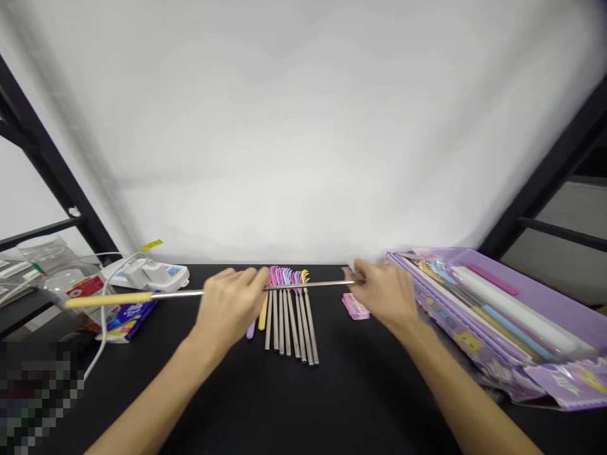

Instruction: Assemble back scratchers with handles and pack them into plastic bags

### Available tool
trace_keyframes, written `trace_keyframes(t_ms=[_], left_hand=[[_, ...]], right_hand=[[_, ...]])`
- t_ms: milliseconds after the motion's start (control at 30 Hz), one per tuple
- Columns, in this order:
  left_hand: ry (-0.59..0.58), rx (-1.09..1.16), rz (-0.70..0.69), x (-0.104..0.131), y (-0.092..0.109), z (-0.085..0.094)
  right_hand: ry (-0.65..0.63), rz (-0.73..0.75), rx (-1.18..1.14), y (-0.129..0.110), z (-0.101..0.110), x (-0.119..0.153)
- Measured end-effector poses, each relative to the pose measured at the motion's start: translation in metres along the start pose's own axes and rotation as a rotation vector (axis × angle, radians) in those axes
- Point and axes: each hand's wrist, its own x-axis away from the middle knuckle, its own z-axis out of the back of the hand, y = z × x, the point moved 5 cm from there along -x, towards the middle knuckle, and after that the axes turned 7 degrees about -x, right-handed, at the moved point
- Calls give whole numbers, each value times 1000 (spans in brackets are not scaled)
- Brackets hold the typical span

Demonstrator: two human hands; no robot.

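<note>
Holding one metal rod [313, 285] nearly level across the view I am following from afar, the left hand [232, 297] is wrapping snugly round the shaft, while the right hand [386, 291] is pinching it near the far end; blur and fingers are hiding that tip from me. Gripping at two separated points is probably steadying such a long, thin piece. The yellow handle [111, 300] is sticking out past the left hand, toward nine o'clock, if I am taking the row of metal rods [281, 322] on the black tabletop [284, 404] as the dial's centre. That row's coloured claw-shaped ends [287, 276] are all pointing to twelve, and this matching direction is presumably keeping the pieces tidy and easy to tell apart. A yellow grip [262, 314] and a purple grip [251, 331] are edging the row at nine. Toward three, pink cards [355, 306] are lying near the right hand, and farther out a purple box [554, 292] is holding long wrapped goods lengthwise, seemingly because its shape is suiting them. Well out toward nine, a blue packet [135, 313] is resting, with a white power strip [171, 276] sitting nearer ten.
</note>
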Motion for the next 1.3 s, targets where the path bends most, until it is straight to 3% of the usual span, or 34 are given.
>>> trace_keyframes(t_ms=[100, 167, 267, 367, 433, 500, 600, 667, 733, 833, 900, 1000, 1200, 1300], left_hand=[[-16, -10, 51, 7, -21, -4], [6, 31, 54, 8, -20, -8], [44, 90, 7, 4, 5, -14], [26, 137, -91, -1, 38, -17], [7, 188, -113, -3, 47, -16], [2, 216, -92, -3, 40, -12], [-5, 183, -58, -1, 12, -7], [-59, 222, -119, 3, -3, -10], [-116, 315, -173, 7, -7, -15], [-59, 394, -166, 10, 5, -18], [41, 381, -151, 10, 20, -15], [86, 368, -155, 9, 36, -14], [-116, 488, -119, 12, 33, -23], [-188, 547, -94, 15, 33, -31]], right_hand=[[-6, -78, 38, 31, 2, -3], [-13, -85, 49, 28, 5, -1], [-21, -30, 44, -4, 7, 4], [-18, 172, -15, -48, 7, 12], [-17, 260, -52, -61, 7, 15], [-28, 240, -51, -53, 4, 13], [-59, 82, 1, -14, -1, 6], [-71, -16, 32, 10, -2, 3], [-74, -61, 50, 18, -1, 3], [-72, -26, 49, 0, 0, 6], [-89, 61, 28, -23, 0, 11], [-121, 177, -14, -46, -1, 17], [-178, 191, -84, -39, -7, 17], [-171, 276, -224, -32, -4, 15]])
